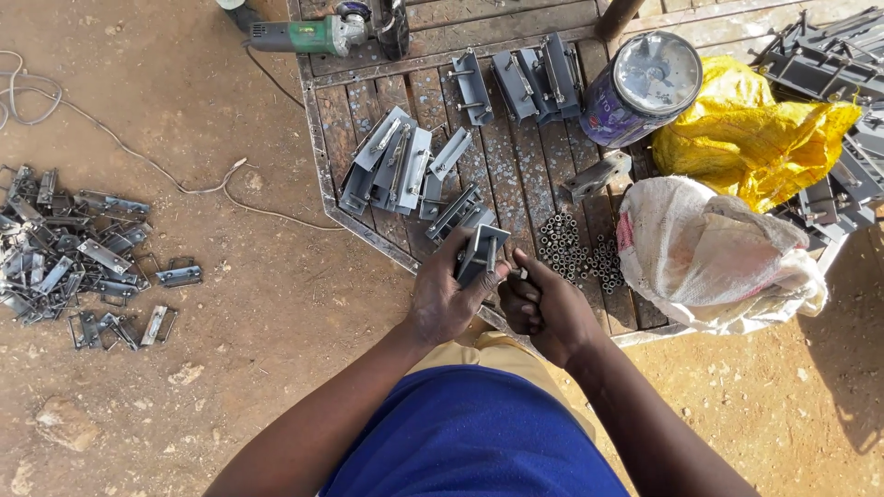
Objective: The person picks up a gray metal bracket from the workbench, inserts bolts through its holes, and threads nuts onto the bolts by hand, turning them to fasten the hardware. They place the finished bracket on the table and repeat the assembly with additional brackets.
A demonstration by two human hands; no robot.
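Observation:
My left hand (pixel 446 296) grips a grey metal channel bracket (pixel 482 252) and holds it upright over the near edge of the wooden work table (pixel 324 120). My right hand (pixel 545 308) is closed beside it, fingertips pinching a small metal piece against the bracket's right side. A heap of small steel nuts (pixel 573 250) lies on the table just beyond my right hand. More grey brackets (pixel 398 166) lie in a cluster ahead of my left hand, and another row of brackets (pixel 525 81) sits farther back.
A green angle grinder (pixel 308 35) rests at the table's far edge. A purple tin can (pixel 637 90), a yellow plastic bag (pixel 750 138) and a white sack (pixel 714 258) crowd the right side. A pile of metal hinges (pixel 74 253) and a cable (pixel 120 143) lie on the dirt floor at left.

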